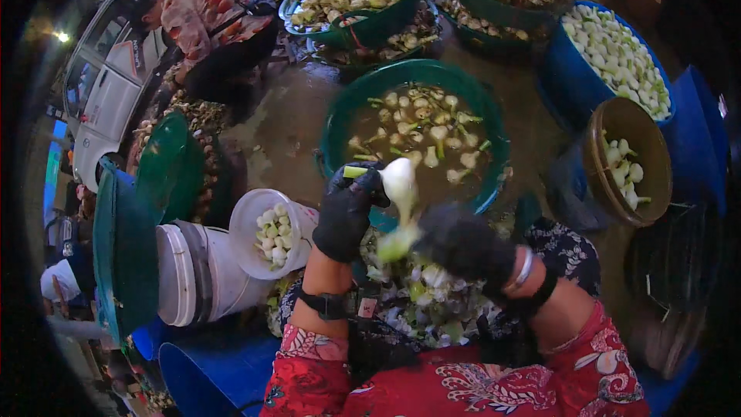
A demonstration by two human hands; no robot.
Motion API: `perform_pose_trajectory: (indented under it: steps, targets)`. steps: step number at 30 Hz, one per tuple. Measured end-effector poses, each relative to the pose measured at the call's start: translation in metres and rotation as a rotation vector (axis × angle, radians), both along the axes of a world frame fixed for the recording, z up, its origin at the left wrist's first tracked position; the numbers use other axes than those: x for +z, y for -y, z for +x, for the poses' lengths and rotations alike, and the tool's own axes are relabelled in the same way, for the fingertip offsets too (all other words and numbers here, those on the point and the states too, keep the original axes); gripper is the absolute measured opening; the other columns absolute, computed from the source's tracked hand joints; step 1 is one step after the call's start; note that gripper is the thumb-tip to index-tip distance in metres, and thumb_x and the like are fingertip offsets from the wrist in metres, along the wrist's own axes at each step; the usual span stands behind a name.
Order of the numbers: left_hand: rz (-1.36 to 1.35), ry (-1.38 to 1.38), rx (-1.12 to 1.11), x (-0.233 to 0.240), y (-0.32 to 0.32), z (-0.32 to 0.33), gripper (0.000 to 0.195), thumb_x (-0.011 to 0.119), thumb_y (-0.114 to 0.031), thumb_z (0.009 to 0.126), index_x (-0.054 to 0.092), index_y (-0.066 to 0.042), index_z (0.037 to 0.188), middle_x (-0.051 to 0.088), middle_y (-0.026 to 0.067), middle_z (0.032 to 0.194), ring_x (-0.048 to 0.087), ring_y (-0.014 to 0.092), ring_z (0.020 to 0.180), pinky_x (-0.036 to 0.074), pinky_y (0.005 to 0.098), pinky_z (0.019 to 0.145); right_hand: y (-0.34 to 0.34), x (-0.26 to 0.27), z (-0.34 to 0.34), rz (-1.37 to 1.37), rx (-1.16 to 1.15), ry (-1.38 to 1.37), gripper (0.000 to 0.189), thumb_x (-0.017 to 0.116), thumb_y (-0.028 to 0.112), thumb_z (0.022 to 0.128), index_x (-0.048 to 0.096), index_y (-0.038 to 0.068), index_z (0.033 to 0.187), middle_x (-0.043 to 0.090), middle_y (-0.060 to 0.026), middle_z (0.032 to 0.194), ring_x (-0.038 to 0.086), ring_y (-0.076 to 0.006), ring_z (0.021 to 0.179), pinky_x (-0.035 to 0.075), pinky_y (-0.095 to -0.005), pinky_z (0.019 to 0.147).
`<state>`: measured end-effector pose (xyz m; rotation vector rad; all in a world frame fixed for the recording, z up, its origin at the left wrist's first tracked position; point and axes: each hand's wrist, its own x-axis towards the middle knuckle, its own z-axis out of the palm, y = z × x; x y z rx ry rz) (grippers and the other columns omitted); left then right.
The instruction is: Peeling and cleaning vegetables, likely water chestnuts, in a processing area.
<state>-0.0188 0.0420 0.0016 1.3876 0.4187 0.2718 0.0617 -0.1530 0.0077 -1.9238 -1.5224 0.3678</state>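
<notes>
My left hand [349, 208], in a black glove, grips a white peeled bulb [399, 178], garlic or onion, with its cut green stem [354, 172] poking out past the fingers. From the bulb a strip of pale outer skin with a green end [398, 243] stretches down towards me. My right hand [463, 240], also gloved and blurred by motion, has its fingertips at that strip and seems to pinch it. Just beyond both hands is a green tub [338, 119] of brown water, where several unpeeled bulbs [414, 113] float. Peelings [428, 307] are heaped in my lap.
Left of me are a white bucket [240, 243] with peeled bulbs and a lidded pail [176, 275]. On the right, a brown bucket [596, 185] and a blue tub [558, 84] hold more. Heaped baskets [370, 29] stand behind; a person [202, 23] bends at far left.
</notes>
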Motion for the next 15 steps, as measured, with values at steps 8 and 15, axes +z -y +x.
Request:
perform_pose_trajectory:
  steps: [8,15]
  targets:
    - [-0.274,0.156,0.065,-0.014,0.006,0.010,0.028,0.058,-0.018,0.089,0.055,0.000,0.110,0.061,0.0089,0.093,0.060,0.017,0.077,0.051,0.0306,0.069,0.008,-0.048,0.009,-0.079,-0.108,0.012,0.032,0.067,0.031,0.072,0.061,0.006,0.092,0.062,-0.0150,0.074,0.062,-0.0304,0.069,0.049,-0.0412,0.061]
    - [0.050,0.063,-0.223,-0.010,0.030,0.011,0.031,0.056,-0.012,0.090,0.051,0.000,0.118,0.059,0.0087,0.097,0.060,0.017,0.085,0.051,0.0301,0.073,-0.001,0.003,0.023,0.429,-0.239,-0.896,0.052,0.066,0.009,0.073,0.050,0.004,0.122,0.055,-0.0110,0.114,0.054,-0.0176,0.100,0.047,-0.0323,0.083]
